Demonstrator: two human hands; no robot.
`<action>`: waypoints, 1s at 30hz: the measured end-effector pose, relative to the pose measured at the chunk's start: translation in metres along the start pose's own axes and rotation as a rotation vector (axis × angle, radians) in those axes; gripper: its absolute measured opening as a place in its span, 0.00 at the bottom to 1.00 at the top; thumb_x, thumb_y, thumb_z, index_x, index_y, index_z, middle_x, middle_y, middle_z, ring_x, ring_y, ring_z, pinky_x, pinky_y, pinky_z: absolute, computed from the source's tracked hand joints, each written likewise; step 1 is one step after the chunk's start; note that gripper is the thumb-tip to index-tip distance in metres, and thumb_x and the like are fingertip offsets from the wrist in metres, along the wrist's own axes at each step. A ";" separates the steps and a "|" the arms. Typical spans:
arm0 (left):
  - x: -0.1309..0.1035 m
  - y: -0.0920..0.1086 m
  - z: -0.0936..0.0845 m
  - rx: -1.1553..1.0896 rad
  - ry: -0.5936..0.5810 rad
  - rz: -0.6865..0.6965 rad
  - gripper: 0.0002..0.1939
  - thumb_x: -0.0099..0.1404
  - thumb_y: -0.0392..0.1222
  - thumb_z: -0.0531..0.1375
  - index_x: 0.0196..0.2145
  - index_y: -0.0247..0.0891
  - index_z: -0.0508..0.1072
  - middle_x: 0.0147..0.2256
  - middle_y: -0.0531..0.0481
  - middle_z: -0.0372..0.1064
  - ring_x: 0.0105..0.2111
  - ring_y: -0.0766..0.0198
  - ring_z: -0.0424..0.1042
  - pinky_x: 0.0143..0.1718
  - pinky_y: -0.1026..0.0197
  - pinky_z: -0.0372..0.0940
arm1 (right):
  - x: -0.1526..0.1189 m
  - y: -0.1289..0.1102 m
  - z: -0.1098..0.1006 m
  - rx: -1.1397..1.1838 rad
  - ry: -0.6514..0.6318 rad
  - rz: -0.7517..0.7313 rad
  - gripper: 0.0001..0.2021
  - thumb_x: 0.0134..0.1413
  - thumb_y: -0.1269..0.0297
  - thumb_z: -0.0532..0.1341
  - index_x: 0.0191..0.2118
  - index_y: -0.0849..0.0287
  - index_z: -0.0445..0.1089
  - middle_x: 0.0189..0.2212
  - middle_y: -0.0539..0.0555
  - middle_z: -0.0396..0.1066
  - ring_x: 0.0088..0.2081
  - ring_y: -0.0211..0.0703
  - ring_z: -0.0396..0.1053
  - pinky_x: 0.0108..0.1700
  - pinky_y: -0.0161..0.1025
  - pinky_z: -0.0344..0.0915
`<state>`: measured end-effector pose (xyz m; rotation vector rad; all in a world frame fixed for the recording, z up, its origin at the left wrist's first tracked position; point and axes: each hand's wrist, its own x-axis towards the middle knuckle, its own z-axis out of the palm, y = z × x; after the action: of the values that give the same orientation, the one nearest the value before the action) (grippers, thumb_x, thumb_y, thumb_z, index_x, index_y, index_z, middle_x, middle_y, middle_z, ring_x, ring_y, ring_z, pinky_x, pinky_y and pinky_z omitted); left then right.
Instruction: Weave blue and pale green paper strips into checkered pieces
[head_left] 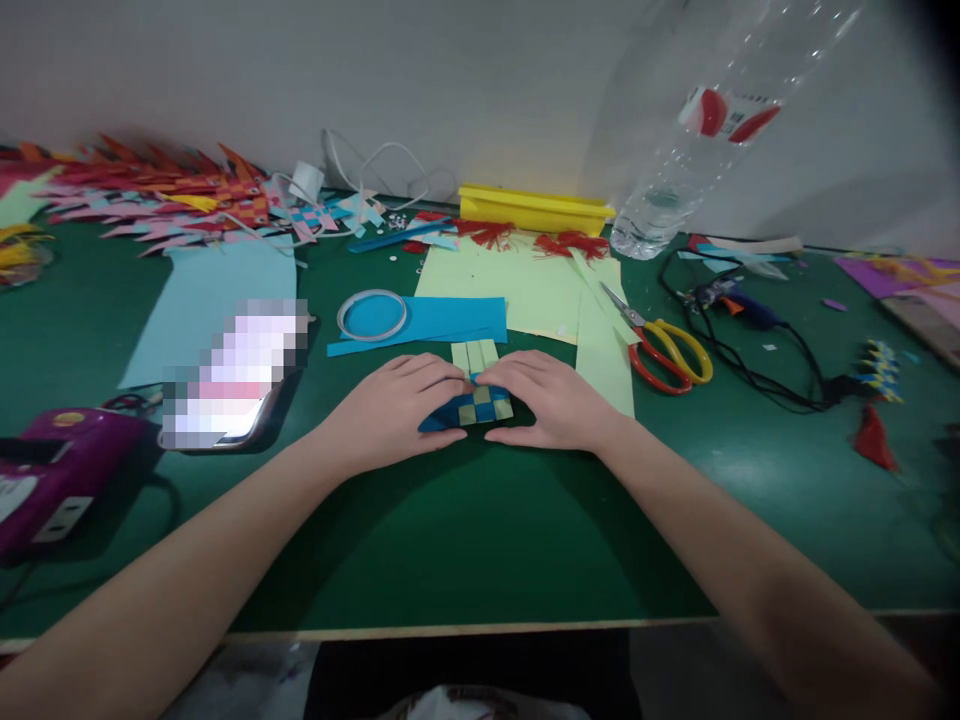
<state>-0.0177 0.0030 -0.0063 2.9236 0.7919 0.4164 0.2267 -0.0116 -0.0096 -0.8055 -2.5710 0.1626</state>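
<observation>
Between my hands, low over the green table, is a woven piece of blue and pale green paper strips [484, 405] with a checkered pattern. Loose pale green strip ends point away from me at its far side. My left hand [409, 400] grips its left edge, thumb below and fingers on top. On the opposite edge, my right hand [551, 400] pinches it the same way, its fingertips near the middle. Just beyond lie blue paper strips [457, 318] with a roll of tape [372, 316] on them. Pale green paper sheets [517, 285] are spread behind.
Scissors [660, 350] with red and yellow handles lie right. Behind stand a water bottle [660, 205] and a yellow folded strip [536, 210]. A phone [240, 375], light blue paper [217, 280], a purple power box [71, 475] and woven paper pieces [172, 195] are left. A black cable [742, 375] curls right.
</observation>
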 end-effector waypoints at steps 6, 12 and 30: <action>0.001 0.000 0.003 -0.014 -0.006 -0.017 0.19 0.63 0.49 0.57 0.49 0.37 0.67 0.49 0.43 0.67 0.49 0.54 0.66 0.48 0.53 0.62 | -0.001 0.004 -0.002 -0.029 0.024 0.026 0.27 0.54 0.48 0.59 0.53 0.61 0.61 0.47 0.61 0.69 0.50 0.52 0.66 0.50 0.50 0.64; 0.002 -0.001 0.003 -0.035 -0.018 -0.002 0.15 0.66 0.48 0.55 0.45 0.38 0.70 0.47 0.44 0.68 0.48 0.55 0.66 0.46 0.54 0.63 | -0.002 0.012 -0.003 -0.074 0.074 0.070 0.21 0.56 0.50 0.57 0.47 0.61 0.65 0.42 0.59 0.72 0.46 0.50 0.68 0.50 0.49 0.64; 0.003 -0.005 0.003 0.023 0.059 0.123 0.11 0.68 0.41 0.53 0.42 0.38 0.73 0.43 0.46 0.73 0.45 0.59 0.69 0.51 0.53 0.62 | 0.001 0.009 -0.001 -0.059 0.051 -0.005 0.19 0.54 0.52 0.59 0.47 0.58 0.69 0.43 0.55 0.73 0.48 0.48 0.67 0.60 0.54 0.52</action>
<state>-0.0172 0.0089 -0.0097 3.0041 0.6295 0.5092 0.2312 -0.0042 -0.0106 -0.8140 -2.5402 0.0646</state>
